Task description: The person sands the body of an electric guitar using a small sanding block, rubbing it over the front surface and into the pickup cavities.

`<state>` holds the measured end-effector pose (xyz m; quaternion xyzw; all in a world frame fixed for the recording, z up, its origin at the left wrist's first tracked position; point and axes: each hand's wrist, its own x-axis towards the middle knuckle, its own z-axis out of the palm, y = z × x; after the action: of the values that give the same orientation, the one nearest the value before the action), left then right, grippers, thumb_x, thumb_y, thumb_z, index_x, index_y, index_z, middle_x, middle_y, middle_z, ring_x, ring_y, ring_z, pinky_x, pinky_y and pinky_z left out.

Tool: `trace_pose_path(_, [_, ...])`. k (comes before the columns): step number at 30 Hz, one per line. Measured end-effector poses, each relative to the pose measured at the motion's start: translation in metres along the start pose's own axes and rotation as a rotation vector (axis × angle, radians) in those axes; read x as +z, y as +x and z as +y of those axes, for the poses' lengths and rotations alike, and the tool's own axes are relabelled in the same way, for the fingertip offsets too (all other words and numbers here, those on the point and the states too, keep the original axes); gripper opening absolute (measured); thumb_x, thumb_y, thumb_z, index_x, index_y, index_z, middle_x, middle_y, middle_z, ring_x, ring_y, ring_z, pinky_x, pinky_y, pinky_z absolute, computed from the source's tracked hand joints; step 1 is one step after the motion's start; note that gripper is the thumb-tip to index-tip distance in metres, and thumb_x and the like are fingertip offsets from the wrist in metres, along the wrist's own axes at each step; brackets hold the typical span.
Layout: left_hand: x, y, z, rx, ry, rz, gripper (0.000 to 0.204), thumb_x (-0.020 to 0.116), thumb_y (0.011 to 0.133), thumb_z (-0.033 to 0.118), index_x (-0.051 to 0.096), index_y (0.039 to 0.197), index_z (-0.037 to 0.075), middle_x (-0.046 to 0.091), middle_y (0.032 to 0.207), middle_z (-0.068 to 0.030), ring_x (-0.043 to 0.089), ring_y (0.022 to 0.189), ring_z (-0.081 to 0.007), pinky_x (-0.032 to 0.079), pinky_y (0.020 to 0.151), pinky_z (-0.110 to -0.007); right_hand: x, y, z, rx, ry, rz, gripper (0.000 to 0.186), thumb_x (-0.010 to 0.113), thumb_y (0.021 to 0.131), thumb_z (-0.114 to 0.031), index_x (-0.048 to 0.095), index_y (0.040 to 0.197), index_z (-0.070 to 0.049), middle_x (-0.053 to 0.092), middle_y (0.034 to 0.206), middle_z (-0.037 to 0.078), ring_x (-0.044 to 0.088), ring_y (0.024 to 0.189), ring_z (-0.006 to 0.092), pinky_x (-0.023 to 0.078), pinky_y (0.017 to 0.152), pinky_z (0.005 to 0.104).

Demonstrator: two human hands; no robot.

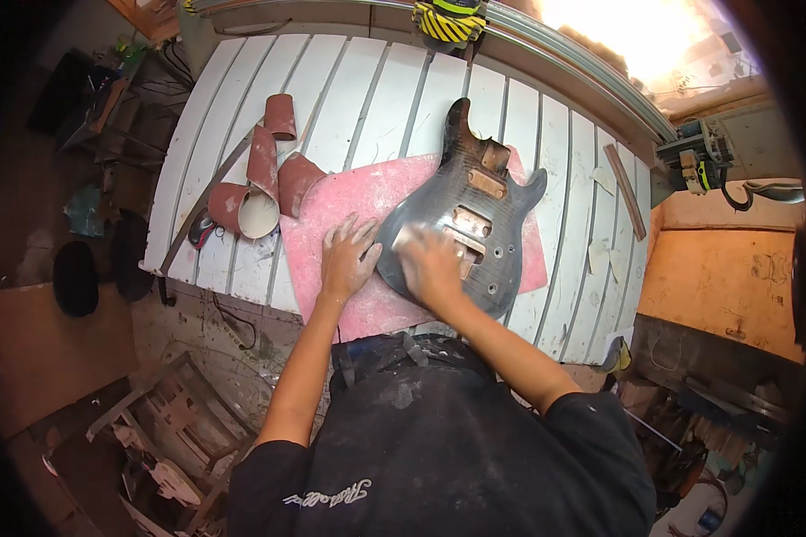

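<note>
A dark grey electric guitar body (430, 201) lies face up on a pink, dust-covered mat (331, 259), its cut-out cavities showing bare wood. My right hand (434, 268) rests on the lower left of the guitar body. Its fingers are bent and somewhat blurred, pressing a small pale sheet (405, 236) against the surface. Flat on the mat, fingers spread, my left hand (350, 253) is dusted white. Its thumb lies close to the guitar body's left edge; I cannot tell whether they touch.
Several rolls of reddish-brown sandpaper (262, 157) stand and lie at the left of the white slatted table (367, 98). A wooden strip (624, 191) lies on the right side. Behind the far edge runs a metal rail (573, 58). A wooden chair (188, 421) is at lower left.
</note>
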<state>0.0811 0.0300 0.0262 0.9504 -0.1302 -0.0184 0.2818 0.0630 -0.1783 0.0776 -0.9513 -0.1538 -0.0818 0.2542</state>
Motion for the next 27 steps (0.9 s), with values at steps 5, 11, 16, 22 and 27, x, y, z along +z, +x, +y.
trace_pose_path(5, [-0.001,-0.001,0.001,0.009,-0.025,0.039,0.049,0.059,0.102,0.039,0.070,0.144,0.014,0.064,0.153,-0.0053,0.043,0.153,-0.0330,0.024,0.125,-0.055,-0.015,0.042,0.049,-0.016,0.024,0.004,0.009,0.077,0.092,-0.019,0.081,0.100,-0.016,0.072,0.124,0.016,0.061,0.117,0.0422,0.047,0.099,0.0523])
trace_pose_path(11, [-0.002,0.002,0.002,0.007,0.011,0.016,0.052,0.055,0.104,0.040,0.067,0.147,0.013,0.062,0.155,-0.0055,0.043,0.153,-0.0330,0.025,0.125,-0.054,-0.001,0.031,0.028,0.160,-0.070,0.113,0.014,0.075,0.092,-0.023,0.082,0.104,-0.023,0.067,0.135,0.011,0.059,0.120,0.0411,0.046,0.100,0.0540])
trace_pose_path(16, [-0.005,0.000,0.001,0.004,0.008,0.005,0.051,0.054,0.105,0.041,0.068,0.146,0.014,0.062,0.155,-0.0050,0.043,0.153,-0.0333,0.024,0.125,-0.054,-0.011,0.002,0.018,-0.030,0.054,-0.041,0.013,0.075,0.092,-0.023,0.081,0.104,-0.022,0.067,0.137,0.011,0.059,0.120,0.0410,0.046,0.100,0.0544])
trace_pose_path(22, [-0.003,0.003,0.005,0.022,-0.022,0.030,0.049,0.055,0.105,0.040,0.070,0.143,0.013,0.062,0.155,-0.0046,0.043,0.153,-0.0332,0.024,0.125,-0.054,-0.011,0.050,0.068,0.276,-0.128,0.244,0.016,0.081,0.090,-0.023,0.080,0.104,-0.017,0.068,0.137,0.012,0.062,0.118,0.0407,0.048,0.099,0.0525])
trace_pose_path(27, [-0.003,-0.001,0.001,-0.002,-0.017,0.034,0.049,0.055,0.105,0.040,0.072,0.140,0.012,0.063,0.154,-0.0044,0.043,0.153,-0.0328,0.024,0.125,-0.053,-0.002,-0.037,0.013,-0.009,0.015,0.059,0.020,0.082,0.087,-0.022,0.080,0.107,-0.020,0.068,0.139,0.010,0.061,0.119,0.0398,0.044,0.099,0.0584])
